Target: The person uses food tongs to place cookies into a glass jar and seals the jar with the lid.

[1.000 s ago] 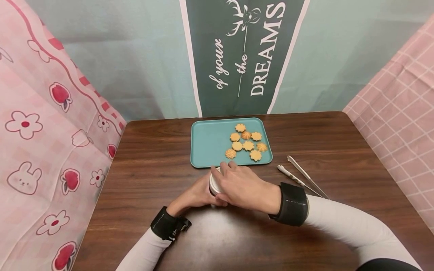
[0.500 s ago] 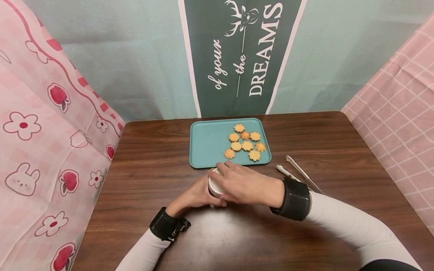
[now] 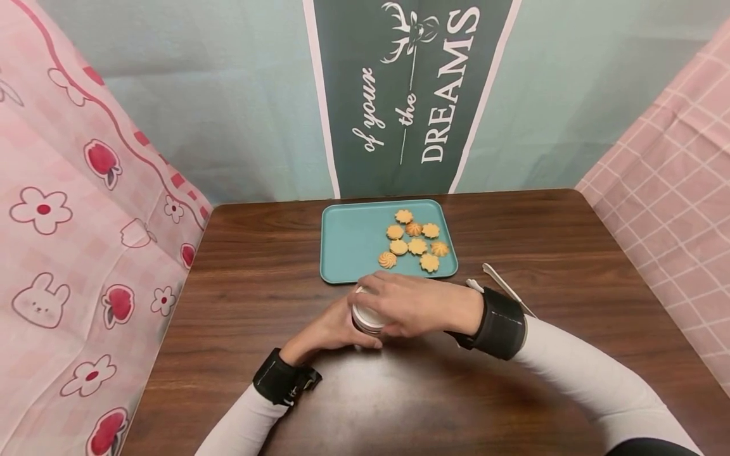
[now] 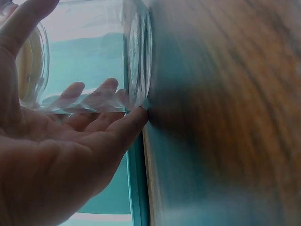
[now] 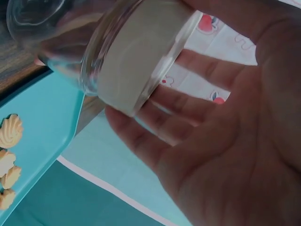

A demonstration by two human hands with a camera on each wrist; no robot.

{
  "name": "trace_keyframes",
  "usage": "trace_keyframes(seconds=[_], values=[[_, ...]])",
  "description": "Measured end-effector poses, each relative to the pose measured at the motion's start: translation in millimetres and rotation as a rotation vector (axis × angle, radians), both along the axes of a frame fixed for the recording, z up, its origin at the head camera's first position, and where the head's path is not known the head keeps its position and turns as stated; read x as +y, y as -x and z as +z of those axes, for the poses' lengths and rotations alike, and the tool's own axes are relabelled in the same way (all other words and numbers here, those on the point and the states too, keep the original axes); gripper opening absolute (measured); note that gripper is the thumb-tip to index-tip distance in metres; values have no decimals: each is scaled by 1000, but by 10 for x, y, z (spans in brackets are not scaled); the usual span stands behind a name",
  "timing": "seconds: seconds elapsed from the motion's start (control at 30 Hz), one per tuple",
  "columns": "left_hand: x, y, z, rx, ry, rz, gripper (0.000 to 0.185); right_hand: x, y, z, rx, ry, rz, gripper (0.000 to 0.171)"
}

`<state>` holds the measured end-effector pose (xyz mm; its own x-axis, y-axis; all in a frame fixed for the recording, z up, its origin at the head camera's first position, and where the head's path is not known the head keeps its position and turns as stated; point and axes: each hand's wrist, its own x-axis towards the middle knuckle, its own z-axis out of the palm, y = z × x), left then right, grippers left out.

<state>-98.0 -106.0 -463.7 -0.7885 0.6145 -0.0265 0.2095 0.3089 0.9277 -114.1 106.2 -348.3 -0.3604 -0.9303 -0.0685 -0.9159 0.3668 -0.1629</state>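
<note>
Table (image 3: 239,278): right hand (image 3: 419,304) turned on lid (image 3: 367,315).

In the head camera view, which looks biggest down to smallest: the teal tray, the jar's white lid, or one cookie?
1. Teal tray, clearly largest.
2. White lid, partly covered by the right hand; it sits nearer the camera.
3. One cookie, smallest.

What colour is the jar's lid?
Off-white lid on the clear glass jar; right wrist view shows it best.

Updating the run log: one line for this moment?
left hand: holds glass jar | right hand: grips lid | cookies on tray
</note>
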Motion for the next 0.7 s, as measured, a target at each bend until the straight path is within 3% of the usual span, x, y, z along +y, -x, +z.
trace_keyframes(seconds=[0.3,0.7], values=[[1,4,6,23,19,8,102,26,65,20,-26,16,70,68],[1,0,3,19,14,6,99,9,104,69,-47,-45,69,72]])
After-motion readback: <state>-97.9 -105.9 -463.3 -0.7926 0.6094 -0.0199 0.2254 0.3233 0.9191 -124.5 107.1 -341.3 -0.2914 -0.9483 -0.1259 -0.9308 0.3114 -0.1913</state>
